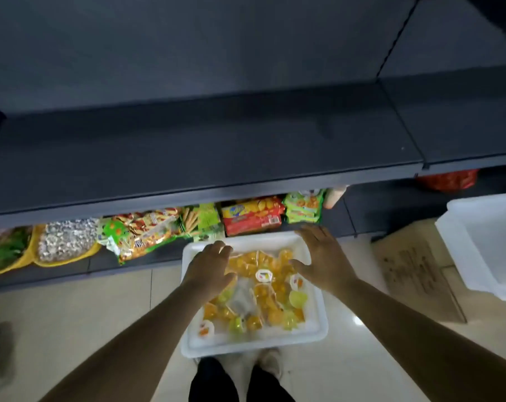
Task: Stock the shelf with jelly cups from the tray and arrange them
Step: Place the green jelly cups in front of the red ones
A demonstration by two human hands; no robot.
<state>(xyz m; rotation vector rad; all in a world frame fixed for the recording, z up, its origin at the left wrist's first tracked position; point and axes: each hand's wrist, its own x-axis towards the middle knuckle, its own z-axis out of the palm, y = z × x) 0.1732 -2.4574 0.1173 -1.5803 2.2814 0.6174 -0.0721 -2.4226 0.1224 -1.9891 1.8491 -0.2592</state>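
A white tray [315,323] sits on the tiled floor just ahead of my feet, filled with several orange, yellow and green jelly cups [270,307] in clear wrap. My left hand [209,268] hovers over the tray's far left part, fingers straight and spread, holding nothing. Over the far right corner my right hand [322,256] is stretched out flat, also with nothing in it. Above them runs a dark grey shelf [205,149] with a bare top.
The lower shelf holds several snack packs [147,230], a red biscuit pack [251,216] and green packets [304,207]. A second white tray [486,245] and a flat cardboard sheet [417,271] lie on the floor at the right.
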